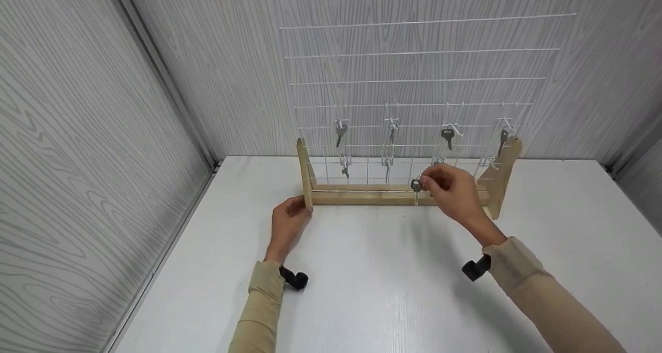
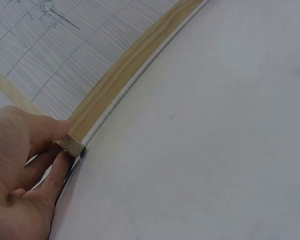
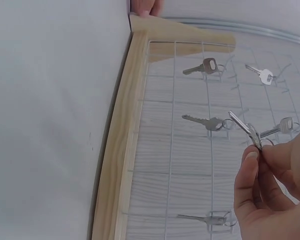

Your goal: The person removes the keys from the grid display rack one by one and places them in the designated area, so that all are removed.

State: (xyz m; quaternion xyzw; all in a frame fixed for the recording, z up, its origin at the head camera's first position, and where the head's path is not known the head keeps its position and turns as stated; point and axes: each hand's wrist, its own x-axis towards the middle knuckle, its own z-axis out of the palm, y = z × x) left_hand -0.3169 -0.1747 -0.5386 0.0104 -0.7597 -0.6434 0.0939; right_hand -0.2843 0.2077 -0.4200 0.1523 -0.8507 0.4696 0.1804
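Note:
My right hand (image 1: 455, 190) pinches a metal key (image 1: 416, 186) by its ring end between thumb and fingers, in front of a white wire grid rack (image 1: 368, 167). In the right wrist view the held key (image 3: 246, 126) points up and left, apart from the rack. My left hand (image 1: 287, 225) grips the front foot of the rack's left wooden end piece (image 1: 305, 174); its thumb and fingers pinch that wood (image 2: 72, 145) in the left wrist view. Several keys hang on the grid's hooks, among them a lower left key (image 3: 202, 66). My right hand hides part of the lower row.
A wooden bar (image 1: 357, 198) joins the rack's two ends; the right end piece (image 1: 500, 180) stands beyond my right hand. Under the rack is a white table (image 1: 362, 280). Wood-grain panels (image 1: 243, 84) stand behind and to the left. Each sleeve carries a black wrist mount (image 1: 294, 278).

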